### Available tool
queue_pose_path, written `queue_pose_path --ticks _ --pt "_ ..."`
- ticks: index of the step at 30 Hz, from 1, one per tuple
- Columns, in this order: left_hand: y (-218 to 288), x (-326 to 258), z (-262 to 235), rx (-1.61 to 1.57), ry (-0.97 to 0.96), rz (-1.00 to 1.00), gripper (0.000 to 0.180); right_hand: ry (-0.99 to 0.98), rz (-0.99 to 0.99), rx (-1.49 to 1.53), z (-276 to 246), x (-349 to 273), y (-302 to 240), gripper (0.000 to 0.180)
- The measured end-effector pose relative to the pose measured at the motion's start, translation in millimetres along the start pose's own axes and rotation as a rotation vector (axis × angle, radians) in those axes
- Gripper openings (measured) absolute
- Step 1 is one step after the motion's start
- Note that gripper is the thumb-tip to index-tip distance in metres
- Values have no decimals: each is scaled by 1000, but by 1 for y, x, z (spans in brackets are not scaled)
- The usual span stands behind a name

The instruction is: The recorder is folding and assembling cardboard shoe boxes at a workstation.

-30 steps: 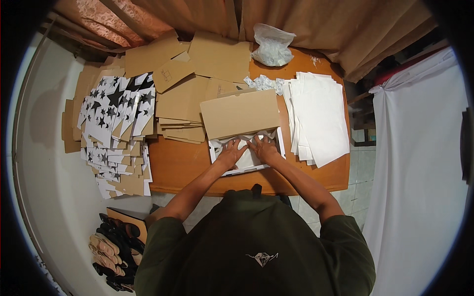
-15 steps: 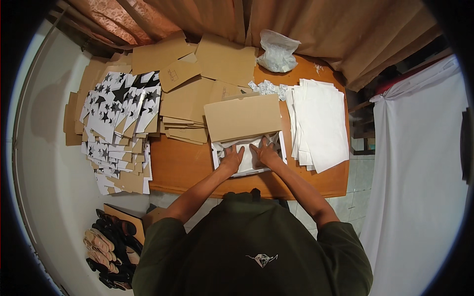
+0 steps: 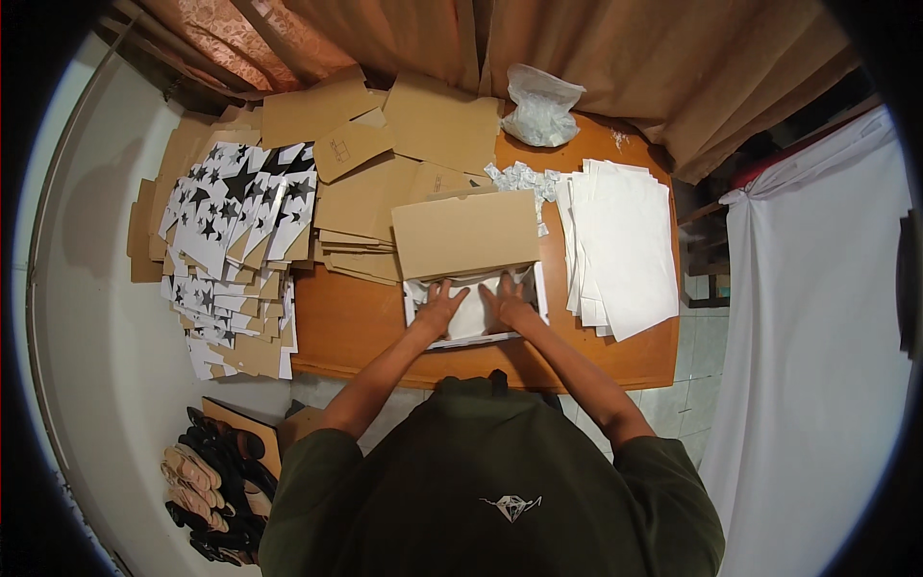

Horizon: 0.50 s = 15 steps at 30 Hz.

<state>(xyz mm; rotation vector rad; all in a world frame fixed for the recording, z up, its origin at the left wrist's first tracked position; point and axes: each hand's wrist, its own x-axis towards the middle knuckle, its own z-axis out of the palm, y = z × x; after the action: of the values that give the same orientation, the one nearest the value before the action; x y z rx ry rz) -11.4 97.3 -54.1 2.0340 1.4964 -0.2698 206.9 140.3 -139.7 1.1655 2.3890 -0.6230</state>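
Note:
In front of me on the table stands a cardboard box [image 3: 465,238] with its hinged lid raised at the back, brown inside and white with black on its outer sides. White paper [image 3: 469,315] lines its inside. My left hand [image 3: 440,310] presses into the left half of the box, fingers spread on the paper. Over the right half, my right hand [image 3: 507,306] rests on the lining with its fingers apart. Whatever lies under the paper is hidden.
Flat cardboard pieces [image 3: 361,202] and star-printed box blanks [image 3: 226,207] are piled to the left. On the right lies a stack of white paper sheets [image 3: 627,250]. Small white packets [image 3: 522,179] and a plastic bag [image 3: 541,106] sit behind. Several shoes [image 3: 197,481] are at lower left.
The box has shifted slightly to the left, together with both hands. My fingers have moved a little on the paper lining.

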Motion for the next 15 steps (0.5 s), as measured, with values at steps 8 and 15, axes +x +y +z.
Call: queue_pose_path --ticks 8,15 --pt "-31 -24 6 34 44 -53 126 -150 -34 49 -26 19 -51 112" --pt "-20 -17 -2 105 -3 -55 129 -184 45 214 -43 9 -45 99"
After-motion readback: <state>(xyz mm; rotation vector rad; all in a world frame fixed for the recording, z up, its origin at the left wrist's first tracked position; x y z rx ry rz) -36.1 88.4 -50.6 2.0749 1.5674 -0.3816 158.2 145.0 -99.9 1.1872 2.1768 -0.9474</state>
